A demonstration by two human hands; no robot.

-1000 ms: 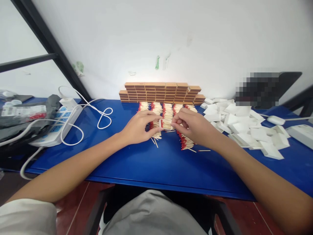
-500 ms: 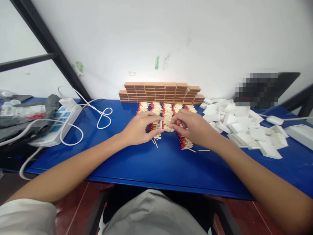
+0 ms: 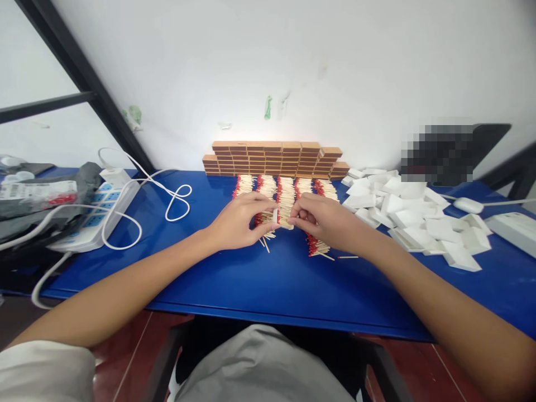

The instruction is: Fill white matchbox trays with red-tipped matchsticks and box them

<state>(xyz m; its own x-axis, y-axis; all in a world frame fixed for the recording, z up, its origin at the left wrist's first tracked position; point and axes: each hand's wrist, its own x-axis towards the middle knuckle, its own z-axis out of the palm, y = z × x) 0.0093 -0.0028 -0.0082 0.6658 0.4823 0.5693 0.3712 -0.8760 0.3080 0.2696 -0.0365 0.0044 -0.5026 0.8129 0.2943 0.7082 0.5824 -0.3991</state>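
While the left hand [image 3: 237,223] pinches a white tray [image 3: 275,215], the right hand [image 3: 322,220] apparently grips bunched matches [image 3: 286,216].

The single head-worn camera looks forward and down, close over the blue table [image 3: 268,285], facing the wall [image 3: 335,72].

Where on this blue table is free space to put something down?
Free: the blue tabletop along its near edge, and between the white looped cable and left hand. Crowded: red-tipped match rows by the right hand, white cardboard trays beyond it.
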